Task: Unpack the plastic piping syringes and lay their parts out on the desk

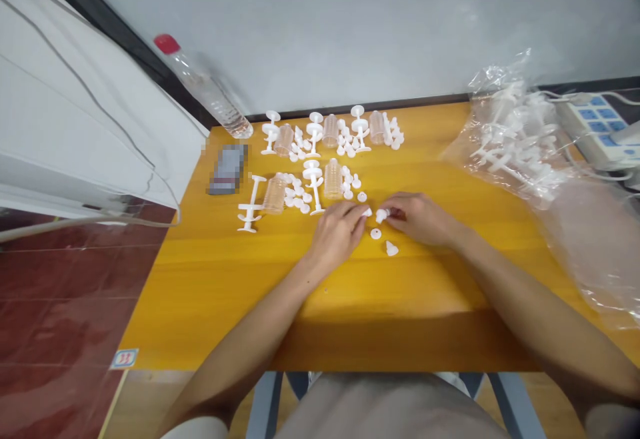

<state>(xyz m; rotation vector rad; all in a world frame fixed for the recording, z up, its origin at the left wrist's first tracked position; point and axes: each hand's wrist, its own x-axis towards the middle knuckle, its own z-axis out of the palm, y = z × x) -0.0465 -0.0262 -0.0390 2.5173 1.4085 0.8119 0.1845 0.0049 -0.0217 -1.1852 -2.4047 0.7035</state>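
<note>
My left hand [337, 231] is closed, pinching a small white plastic piece [367, 212] at its fingertips. Opposite it, my right hand [424, 218] grips a white plastic nozzle [382, 215] between thumb and fingers. The two pieces are close together but apart. Just below them lie a white disc [375, 233] with a hole and a loose white nozzle [391, 248]. Another white disc [362, 196] rests above my left fingertips. Further back are groups of white plungers [314, 186], clear ribbed barrels [333, 179] and small white nozzles [297, 196].
A clear plastic bag [520, 139] full of white parts lies at the right, beside a power strip [597, 126]. At the back left, a red-capped bottle [210, 92] stands near a phone-like dark object [229, 169]. A wall borders the yellow table [215, 306].
</note>
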